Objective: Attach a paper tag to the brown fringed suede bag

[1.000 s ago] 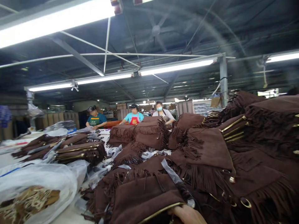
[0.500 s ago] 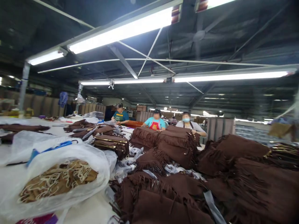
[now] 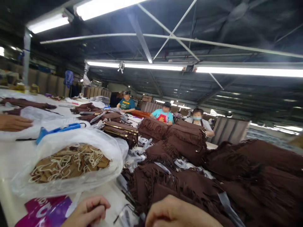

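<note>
My left hand [image 3: 91, 209] is low in the head view, its fingers curled in. It is above the pale table, right of a purple and magenta printed plastic packet [image 3: 44, 209]. What the fingers hold, if anything, is hidden. My right hand [image 3: 172, 209] enters at the bottom edge, knuckles up and fingers bent down, in front of a fringed dark brown fabric bag [image 3: 170, 186]. Its fingertips are out of sight. Between the hands, clear plastic wrap and thin dark cords [image 3: 125, 214] lie on the table.
An open white plastic sack [image 3: 99, 176] holds tan pieces with white strings [image 3: 71, 162]. Brown fringed bags [image 3: 187, 145] are piled at centre and right. Blue-handled scissors [image 3: 59, 129] lie behind the sack. Another person's hand [image 3: 15, 122] reaches in from the left. Three people [image 3: 163, 115] work across the table.
Both my hands have come into view at the bottom. Another person's hand has appeared at the left. The view has tilted down, and most of the scene sits further right.
</note>
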A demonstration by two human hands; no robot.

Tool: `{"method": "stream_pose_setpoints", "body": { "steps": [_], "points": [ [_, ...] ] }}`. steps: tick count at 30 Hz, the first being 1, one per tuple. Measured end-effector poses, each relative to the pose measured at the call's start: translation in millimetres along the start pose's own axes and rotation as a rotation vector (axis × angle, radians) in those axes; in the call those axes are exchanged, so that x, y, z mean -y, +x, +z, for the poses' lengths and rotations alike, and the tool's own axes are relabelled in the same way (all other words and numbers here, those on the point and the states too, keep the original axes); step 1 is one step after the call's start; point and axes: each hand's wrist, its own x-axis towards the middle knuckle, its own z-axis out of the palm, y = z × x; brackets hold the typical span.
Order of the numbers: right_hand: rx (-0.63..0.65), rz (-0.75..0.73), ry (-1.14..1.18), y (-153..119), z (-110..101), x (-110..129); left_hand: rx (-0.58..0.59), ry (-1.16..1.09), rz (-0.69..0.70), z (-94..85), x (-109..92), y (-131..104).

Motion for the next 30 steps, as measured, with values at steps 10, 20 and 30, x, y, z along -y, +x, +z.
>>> {"method": "stream_pose_setpoints", "body": {
  "steps": [10, 20, 30],
  "points": [
    [-0.070, -0.310, -0.348, 120.9, 75.1, 31.6, -0.060, 0.232, 0.151, 9.6, -28.8, -34.3],
    [-0.293, -0.165, -0.529, 186.3, 135.1, 10.8, -0.427, 0.736, 0.385, -91.6, -1.1, -20.9],
    [-0.381, -0.110, -0.560, 198.4, 152.2, 21.2, -0.353, 0.834, 0.478, -88.8, 12.3, -12.9]
  ]
}}
